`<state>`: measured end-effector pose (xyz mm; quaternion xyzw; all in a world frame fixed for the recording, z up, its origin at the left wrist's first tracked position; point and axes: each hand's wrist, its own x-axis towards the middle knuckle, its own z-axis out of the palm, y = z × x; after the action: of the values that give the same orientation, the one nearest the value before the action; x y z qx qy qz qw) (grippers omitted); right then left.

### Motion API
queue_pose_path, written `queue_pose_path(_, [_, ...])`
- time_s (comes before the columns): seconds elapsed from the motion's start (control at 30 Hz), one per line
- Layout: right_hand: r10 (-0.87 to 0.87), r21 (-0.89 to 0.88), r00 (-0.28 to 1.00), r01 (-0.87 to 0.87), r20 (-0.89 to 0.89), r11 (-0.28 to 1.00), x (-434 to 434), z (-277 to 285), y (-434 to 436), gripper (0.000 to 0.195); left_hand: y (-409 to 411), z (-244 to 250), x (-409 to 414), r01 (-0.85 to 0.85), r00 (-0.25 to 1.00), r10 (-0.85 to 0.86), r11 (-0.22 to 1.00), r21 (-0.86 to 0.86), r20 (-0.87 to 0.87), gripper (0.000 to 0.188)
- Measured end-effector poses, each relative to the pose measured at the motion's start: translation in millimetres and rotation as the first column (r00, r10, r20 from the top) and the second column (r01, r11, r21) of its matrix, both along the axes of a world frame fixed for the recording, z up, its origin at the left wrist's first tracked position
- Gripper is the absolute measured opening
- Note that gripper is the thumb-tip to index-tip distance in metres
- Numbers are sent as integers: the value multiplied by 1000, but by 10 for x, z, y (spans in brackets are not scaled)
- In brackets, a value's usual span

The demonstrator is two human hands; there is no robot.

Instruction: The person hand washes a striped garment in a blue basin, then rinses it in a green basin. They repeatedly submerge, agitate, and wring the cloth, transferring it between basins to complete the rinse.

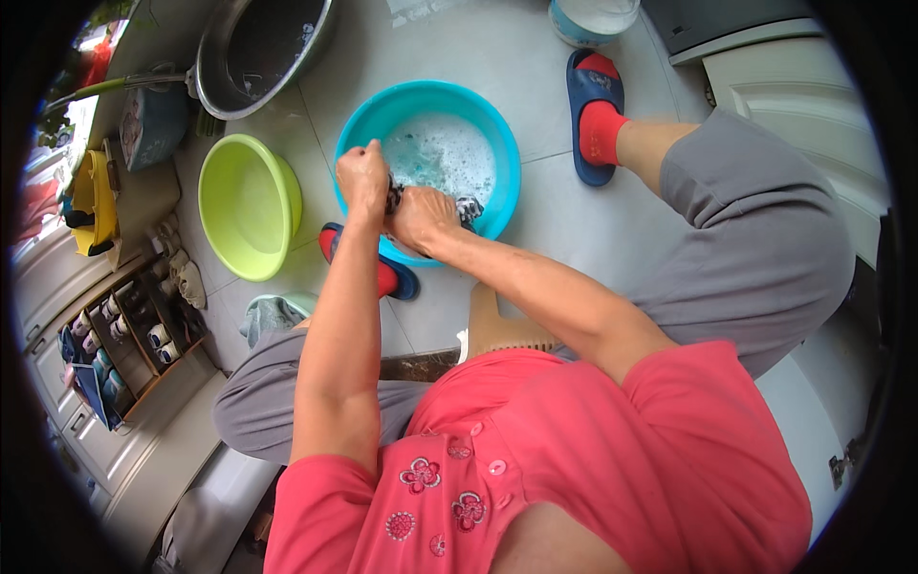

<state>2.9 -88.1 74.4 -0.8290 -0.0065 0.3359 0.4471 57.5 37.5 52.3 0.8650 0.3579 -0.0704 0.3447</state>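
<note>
A turquoise plastic basin (506, 172) with foamy water stands on the tiled floor before me. Over its near left part, my left hand (363, 178) is closed in a fist on a dark patterned cloth. Close beside it, to the right and slightly lower, my right hand (424, 215) grips the same bunched cloth. A black-and-white end of the wet cloth (470, 209) sticks out past my right hand, near the basin's right inner wall. The stretch of cloth between the two hands is short, and most of it is hidden by my fingers.
Left of the turquoise basin are a lime-green basin (247, 208) and a large metal basin (208, 79). A pale green basin holding cloth (271, 317) sits by my left knee. A white-and-blue bucket (594, 21) stands at the top. Shoe shelves (133, 351) line the left side.
</note>
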Motion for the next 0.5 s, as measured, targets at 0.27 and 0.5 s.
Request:
queue_pose_path(0.27, [-33,32,985,27,172,999,-30,75,7,88,88,1162,-259,167,957,-260,854,-492,-127,24])
queue_pose_path(0.5, [14,447,878,230,-478,864,141,14,-406,67,100,1174,-539,493,868,-459,841,-221,189,28])
